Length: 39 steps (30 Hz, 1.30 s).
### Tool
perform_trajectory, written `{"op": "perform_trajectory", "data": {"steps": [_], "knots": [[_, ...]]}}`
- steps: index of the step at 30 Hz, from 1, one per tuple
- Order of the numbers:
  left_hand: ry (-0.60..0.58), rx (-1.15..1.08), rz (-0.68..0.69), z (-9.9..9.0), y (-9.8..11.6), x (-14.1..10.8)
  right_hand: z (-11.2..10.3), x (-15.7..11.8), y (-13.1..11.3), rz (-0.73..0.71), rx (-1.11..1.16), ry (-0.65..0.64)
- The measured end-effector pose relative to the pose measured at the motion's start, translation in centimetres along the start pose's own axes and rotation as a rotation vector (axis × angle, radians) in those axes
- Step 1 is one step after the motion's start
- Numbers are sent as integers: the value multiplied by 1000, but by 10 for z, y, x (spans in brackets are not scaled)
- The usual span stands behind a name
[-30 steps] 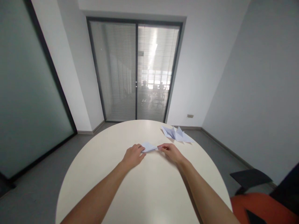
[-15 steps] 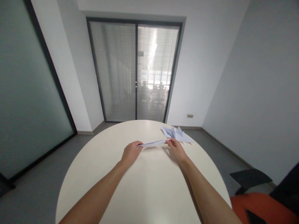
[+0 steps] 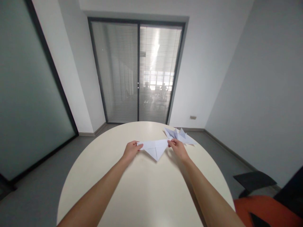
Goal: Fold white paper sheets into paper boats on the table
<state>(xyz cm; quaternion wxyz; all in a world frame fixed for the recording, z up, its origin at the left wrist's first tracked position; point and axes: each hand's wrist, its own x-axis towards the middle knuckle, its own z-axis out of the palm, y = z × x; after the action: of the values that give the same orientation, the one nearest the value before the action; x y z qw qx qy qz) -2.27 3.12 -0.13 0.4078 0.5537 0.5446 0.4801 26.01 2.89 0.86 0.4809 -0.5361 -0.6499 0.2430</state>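
Between my hands a sheet of folded white paper (image 3: 155,148) is stretched, its long edge at the top and a triangular point hanging toward me. Crease lines show on its face. My left hand (image 3: 131,149) pinches the left corner, thumb on top. At the right corner, my right hand (image 3: 177,148) is closed on the paper between thumb and fingers. Just beyond my right hand lie folded paper shapes (image 3: 181,136) with raised points, resting near the table's far right edge; my hand partly hides them.
The round cream table (image 3: 144,189) fills the middle of the view. An orange chair (image 3: 265,208) with a black armrest (image 3: 254,183) stands close at the right. Glass doors with blinds (image 3: 137,72) are behind the table, and a frosted glass panel (image 3: 30,94) is at left.
The paper has turned from nearly edge-on to face me, so its triangular flap now shows pointing down. My left hand has shifted slightly left and up; both hands keep their hold.
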Motion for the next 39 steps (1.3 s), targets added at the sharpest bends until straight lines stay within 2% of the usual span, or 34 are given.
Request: {"op": "perform_trajectory", "data": {"steps": [3,7,12,16,20,22,25,27,30,35,39], "knots": [[-21,191,34,-2,-6,-1,5,0,10,72,-34,-46],[4,588,37,-4,-7,-9,10,-5,16,152,-214,-82],[4,813,31,-4,1,-19,14,-12,1,154,-695,-72],[12,952,87,-2,3,-25,21,-18,-8,109,-836,-51],[52,994,295,2,3,-28,25,-21,-11,44,-847,-25],[-42,956,432,6,2,-29,26,-21,-11,-9,-844,-76],[-263,854,583,13,-1,-30,27,-21,-12,-70,-822,-158],[-353,814,611,18,-2,-33,28,-21,-14,-84,-819,-167],[-401,846,621,23,-1,-39,29,-23,-18,-100,-827,-178],[-377,940,632,27,5,-47,39,-30,-22,-144,-799,-332],[-347,962,626,28,5,-48,49,-37,-17,-35,-771,-437]]}}
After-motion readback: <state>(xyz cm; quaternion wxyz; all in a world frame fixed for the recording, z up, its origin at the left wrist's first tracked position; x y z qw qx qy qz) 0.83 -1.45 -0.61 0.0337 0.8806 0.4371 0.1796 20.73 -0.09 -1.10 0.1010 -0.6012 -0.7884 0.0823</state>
